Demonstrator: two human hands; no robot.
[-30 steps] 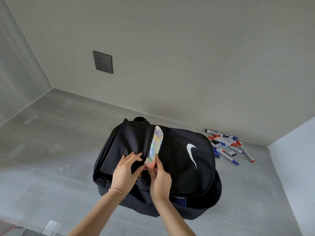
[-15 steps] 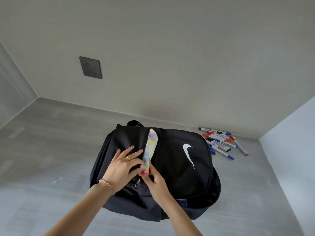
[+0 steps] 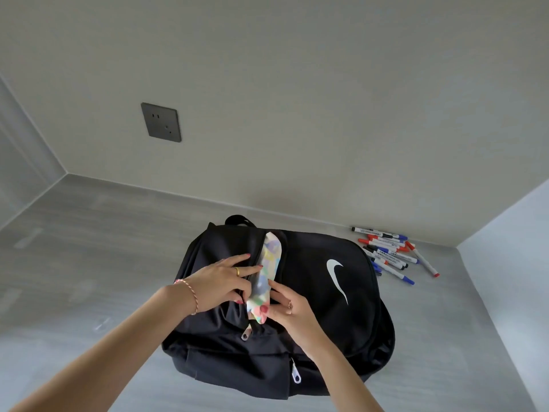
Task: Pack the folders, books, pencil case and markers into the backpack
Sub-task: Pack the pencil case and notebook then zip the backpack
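A black backpack [image 3: 320, 292] with a white swoosh lies flat on the grey floor. A pastel, multicoloured pencil case [image 3: 269, 263] sticks half out of its open front pocket. My left hand [image 3: 221, 278] holds the left edge of the pocket opening, fingers spread over the fabric. My right hand [image 3: 286, 307] pinches the near end of the pencil case at the pocket mouth. Several markers [image 3: 389, 254] with red, blue and black caps lie in a loose pile on the floor to the right of the backpack, near the wall.
A light wall runs behind the backpack, with a dark power socket [image 3: 161, 122] on it. A white panel [image 3: 511, 263] closes off the right side. Grey floor [image 3: 89, 248] stretches to the left. Two zipper pulls [image 3: 246, 334] hang on the backpack's near side.
My left hand has shifted its grip along the pocket edge, and my right hand has moved down to the pencil case's near end. The pencil case sits slightly deeper in the pocket.
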